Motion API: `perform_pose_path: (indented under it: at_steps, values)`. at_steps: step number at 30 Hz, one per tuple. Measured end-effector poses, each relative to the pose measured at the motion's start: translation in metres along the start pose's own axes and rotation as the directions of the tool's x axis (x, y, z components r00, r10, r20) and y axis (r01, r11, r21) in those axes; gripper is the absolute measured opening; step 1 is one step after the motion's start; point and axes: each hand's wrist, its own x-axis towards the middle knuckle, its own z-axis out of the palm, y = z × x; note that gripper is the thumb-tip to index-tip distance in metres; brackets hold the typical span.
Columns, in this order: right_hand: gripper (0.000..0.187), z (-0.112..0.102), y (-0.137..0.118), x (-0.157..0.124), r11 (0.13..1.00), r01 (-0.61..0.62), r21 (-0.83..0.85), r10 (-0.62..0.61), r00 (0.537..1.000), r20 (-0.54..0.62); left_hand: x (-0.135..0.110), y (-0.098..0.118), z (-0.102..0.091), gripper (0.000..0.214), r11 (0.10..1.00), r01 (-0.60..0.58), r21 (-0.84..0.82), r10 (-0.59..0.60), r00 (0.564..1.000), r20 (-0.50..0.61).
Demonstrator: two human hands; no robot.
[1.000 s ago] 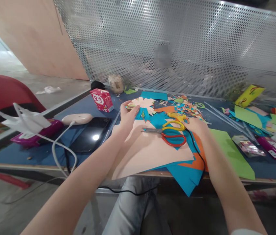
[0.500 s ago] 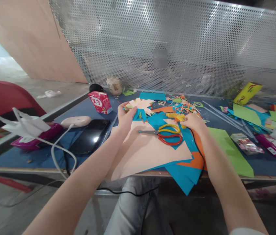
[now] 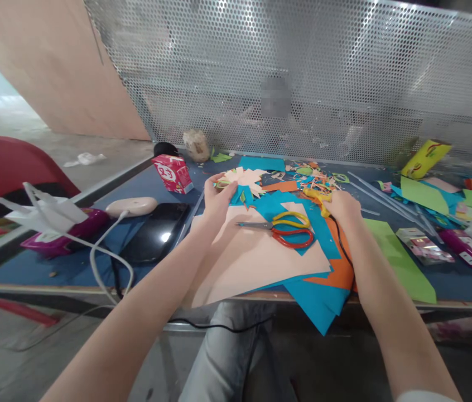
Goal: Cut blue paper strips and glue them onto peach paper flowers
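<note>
My left hand pinches the left edge of a spiky paper flower made of cream, blue and green pieces. My right hand is closed round a yellow glue gun whose black cord runs back along my forearm. Scissors with a yellow and a red handle lie shut between my hands on a stack of peach paper, blue paper and orange paper.
Paper scraps litter the blue tabletop behind the flower. A black phone, a red carton, a white charger and cable lie left. Green sheets, glue sticks and packets sit right. A perforated metal screen backs the table.
My right hand has shifted right and slightly away with the glue gun, lifting its nozzle off the blue paper. My left hand still holds the flower in the same spot.
</note>
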Motion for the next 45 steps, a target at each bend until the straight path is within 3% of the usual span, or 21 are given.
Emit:
perform_pose_path:
  at_steps: [2, 4, 6, 8, 10, 13, 20, 24, 26, 29, 31, 36, 45]
  values:
    - [0.027, -0.002, -0.01, -0.006, 0.994, 0.086, 0.071, -0.079, 0.992, -0.099, 0.0, 0.0, 0.0, 0.041, 1.0, -0.004, 0.01, 0.004, 1.0, -0.008]
    - [0.022, -0.004, -0.027, -0.017, 0.927, 0.323, 0.189, -0.291, 0.94, -0.177, -0.001, 0.001, 0.001, 0.041, 1.0, 0.006, 0.024, -0.006, 0.999, -0.036]
    - [0.021, -0.004, -0.051, -0.033, 0.794, 0.563, 0.229, -0.531, 0.826, -0.189, -0.002, 0.001, 0.001, 0.041, 0.999, 0.025, 0.025, -0.024, 0.998, -0.058]
    - [0.02, -0.002, -0.078, -0.051, 0.627, 0.754, 0.197, -0.742, 0.655, -0.147, -0.002, 0.0, 0.001, 0.04, 0.999, 0.032, 0.017, -0.031, 0.998, -0.059]
    - [0.023, 0.001, -0.103, -0.067, 0.535, 0.823, 0.193, -0.818, 0.561, -0.127, 0.0, -0.003, 0.0, 0.04, 1.0, 0.021, 0.015, -0.02, 0.998, -0.055]
    - [0.028, 0.004, -0.13, -0.08, 0.505, 0.846, 0.173, -0.839, 0.528, -0.132, 0.004, -0.008, 0.0, 0.041, 1.0, 0.001, 0.015, 0.0, 0.999, -0.044]
    - [0.029, 0.017, -0.144, -0.087, 0.527, 0.849, -0.031, -0.842, 0.517, -0.151, 0.009, -0.014, 0.002, 0.041, 0.998, -0.014, 0.06, 0.017, 0.999, -0.049]
    - [0.023, 0.018, -0.144, -0.097, 0.561, 0.826, -0.06, -0.819, 0.542, -0.187, 0.006, -0.011, 0.006, 0.037, 0.991, -0.053, 0.121, 0.057, 0.998, -0.026]
    - [0.021, 0.014, -0.144, -0.098, 0.598, 0.8, -0.04, -0.789, 0.579, -0.206, 0.005, -0.009, 0.007, 0.036, 0.99, -0.06, 0.128, 0.064, 0.998, -0.029]
    - [0.022, 0.008, -0.139, -0.094, 0.704, 0.711, -0.008, -0.697, 0.688, -0.201, 0.003, -0.008, 0.008, 0.035, 0.992, -0.047, 0.121, 0.051, 0.998, -0.029]
    - [0.023, 0.007, -0.135, -0.09, 0.742, 0.671, 0.017, -0.658, 0.733, -0.172, 0.002, -0.008, 0.008, 0.036, 0.99, -0.041, 0.134, 0.046, 0.998, -0.031]
    - [0.022, 0.016, -0.127, -0.09, 0.699, 0.713, 0.056, -0.699, 0.697, -0.161, -0.001, -0.005, 0.01, 0.034, 0.989, -0.047, 0.137, 0.047, 0.999, -0.001]
    - [0.019, 0.022, -0.133, -0.098, 0.695, 0.704, 0.143, -0.675, 0.708, -0.206, -0.001, -0.004, 0.009, 0.036, 0.98, -0.075, 0.185, 0.077, 0.997, -0.006]
